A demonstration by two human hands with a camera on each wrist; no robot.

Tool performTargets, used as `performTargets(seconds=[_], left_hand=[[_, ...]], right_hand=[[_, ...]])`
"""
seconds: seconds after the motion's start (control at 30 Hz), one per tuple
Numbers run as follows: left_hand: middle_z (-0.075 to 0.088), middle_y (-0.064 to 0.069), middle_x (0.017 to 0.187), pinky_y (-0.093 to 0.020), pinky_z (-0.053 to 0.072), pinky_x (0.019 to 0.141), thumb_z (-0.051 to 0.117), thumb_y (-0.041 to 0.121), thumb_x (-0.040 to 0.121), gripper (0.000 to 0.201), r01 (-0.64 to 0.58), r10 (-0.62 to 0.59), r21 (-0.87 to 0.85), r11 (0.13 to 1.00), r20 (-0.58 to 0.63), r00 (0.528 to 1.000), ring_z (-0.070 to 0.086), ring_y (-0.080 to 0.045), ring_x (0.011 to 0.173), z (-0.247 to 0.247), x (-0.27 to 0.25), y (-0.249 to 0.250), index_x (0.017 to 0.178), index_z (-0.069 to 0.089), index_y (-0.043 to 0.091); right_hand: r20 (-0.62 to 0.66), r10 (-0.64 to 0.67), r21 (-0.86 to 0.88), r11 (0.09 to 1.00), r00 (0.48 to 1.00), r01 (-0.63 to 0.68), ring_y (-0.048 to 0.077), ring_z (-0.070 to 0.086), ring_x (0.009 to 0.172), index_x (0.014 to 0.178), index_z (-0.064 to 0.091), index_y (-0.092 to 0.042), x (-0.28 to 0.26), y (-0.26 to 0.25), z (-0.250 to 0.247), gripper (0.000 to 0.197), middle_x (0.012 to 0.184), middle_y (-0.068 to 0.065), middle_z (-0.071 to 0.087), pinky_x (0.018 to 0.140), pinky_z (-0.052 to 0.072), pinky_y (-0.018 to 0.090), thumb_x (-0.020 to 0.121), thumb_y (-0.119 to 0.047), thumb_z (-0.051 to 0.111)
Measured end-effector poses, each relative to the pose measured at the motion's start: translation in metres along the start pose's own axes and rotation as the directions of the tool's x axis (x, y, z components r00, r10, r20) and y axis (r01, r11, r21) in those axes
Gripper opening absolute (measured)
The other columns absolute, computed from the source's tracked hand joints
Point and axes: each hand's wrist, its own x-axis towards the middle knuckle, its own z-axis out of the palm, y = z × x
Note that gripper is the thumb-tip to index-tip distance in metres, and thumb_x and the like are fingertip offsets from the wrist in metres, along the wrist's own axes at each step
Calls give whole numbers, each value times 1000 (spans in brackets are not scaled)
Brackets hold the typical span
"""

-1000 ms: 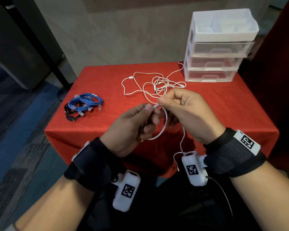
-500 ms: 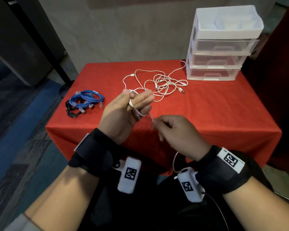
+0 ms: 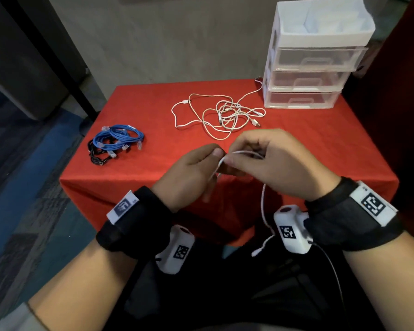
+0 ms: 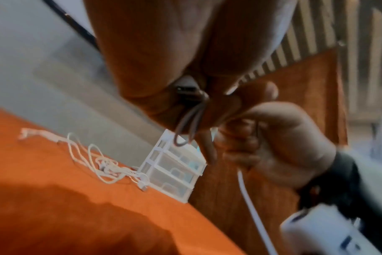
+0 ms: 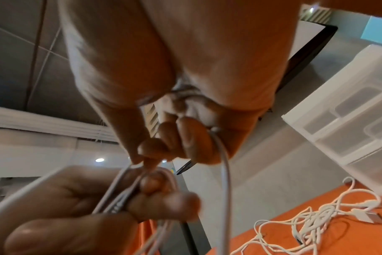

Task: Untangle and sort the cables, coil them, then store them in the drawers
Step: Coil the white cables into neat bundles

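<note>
Hands meet over the near edge of the red table (image 3: 296,149), both working 1 white cable (image 3: 263,201). Your left hand (image 3: 189,173) has its fingers curled round several gathered loops of that cable, thumb pressed on top of them; the right wrist view shows the strands (image 5: 120,195) bunched between thumb and fingers. Your right hand (image 3: 275,163) pinches the same cable between thumb and forefinger, just beside the left thumb, its other fingers curled in. From the right hand a free length of the cable hangs down past the table's front edge, and its plug end (image 3: 257,252) dangles beside the right wrist camera (image 3: 290,231).

Toward the far side of the table from your hands lies a tangle of white cables (image 3: 221,114), loose and uncoiled, with 1 metal USB plug (image 3: 256,123) at its right side. A strand from this tangle runs to the foot of the drawer unit (image 3: 306,75), which stands at the table's far right corner. The unit shows 3 clear drawers, all pushed in, below an open white top tray (image 3: 320,22).

At the table's left edge sits a coiled bundle of blue cables (image 3: 118,139), lying on top of a smaller bundle of black cable (image 3: 98,158). Both bundles are well apart from your hands.
</note>
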Motion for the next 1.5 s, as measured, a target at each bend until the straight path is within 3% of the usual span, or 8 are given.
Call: performTargets(seconds=[0.17, 0.3, 0.53, 0.83, 1.03, 1.13, 1.27, 1.5], left_hand=[[62, -14, 75, -26, 16, 44, 33, 19, 107, 28, 74, -45, -353, 933, 90, 995, 22, -8, 36, -2, -1, 8, 95, 54, 5], [41, 4, 68, -23, 13, 42, 33, 22, 104, 22, 118, -64, -574, 810, 114, 991, 20, -4, 40, -9, -1, 12, 89, 47, 18], [71, -12, 118, -15, 32, 49, 31, 30, 110, 27, -47, -49, -695, 718, -117, 992, 34, -4, 47, -19, 9, 15, 87, 42, 20], [61, -20, 136, -27, 57, 83, 31, 29, 110, 27, -219, 31, -684, 696, -276, 961, 70, -15, 88, -31, 16, 3, 93, 46, 15], [67, -3, 127, -45, 56, 95, 35, 33, 108, 19, -182, 181, 29, 983, -345, 921, 69, -17, 113, -17, 22, -15, 101, 47, 20], [70, 8, 92, -37, 52, 76, 34, 39, 107, 24, -160, 228, 560, 813, -52, 972, 68, -8, 85, -9, 16, -30, 100, 49, 22], [48, 3, 58, -29, 38, 57, 34, 26, 111, 32, -53, 46, 143, 988, 56, 997, 42, -12, 56, 11, 2, -15, 89, 53, 12], [35, 3, 67, -22, 25, 53, 35, 30, 107, 32, -19, 43, -245, 969, 95, 995, 30, -11, 57, 20, 3, -5, 99, 52, 4]], right_hand=[[-150, 87, 142, 988, 985, -66, 22, 35, 62, 83, 70, -7, 5, 13, -5, 21, 66, 10, 43, 58, 29, 35, 90, -25, 78], [-169, 167, 138, 980, 971, -145, 0, 43, 52, 95, 76, -9, 0, 23, -1, 17, 67, 3, 54, 52, 34, 15, 100, -19, 63], [15, 161, -138, 978, 987, -157, 3, 51, 49, 93, 74, -24, -14, 35, 24, 23, 61, -1, 64, 53, 37, 16, 104, -29, 55], [182, 254, -109, 965, 950, -237, 25, 68, 71, 97, 71, -27, -34, 54, 32, 22, 73, -6, 69, 68, 58, 53, 106, -28, 51], [330, 175, -56, 985, 928, -166, 20, 65, 73, 104, 68, -19, -42, 34, 28, 19, 77, 3, 70, 69, 52, 28, 106, -14, 49], [218, 100, 5, 995, 971, -104, 17, 63, 69, 99, 69, -15, -31, 18, 12, 20, 75, 4, 69, 70, 51, 27, 106, -12, 51], [-19, 76, 29, 997, 997, -75, 15, 59, 64, 97, 72, -14, -14, 17, -7, 20, 72, 2, 67, 66, 48, 25, 104, -9, 54], [-150, 114, 220, 972, 982, -79, 14, 60, 75, 100, 69, -13, -14, 19, 12, 15, 85, 13, 67, 64, 52, 33, 105, -13, 54]])
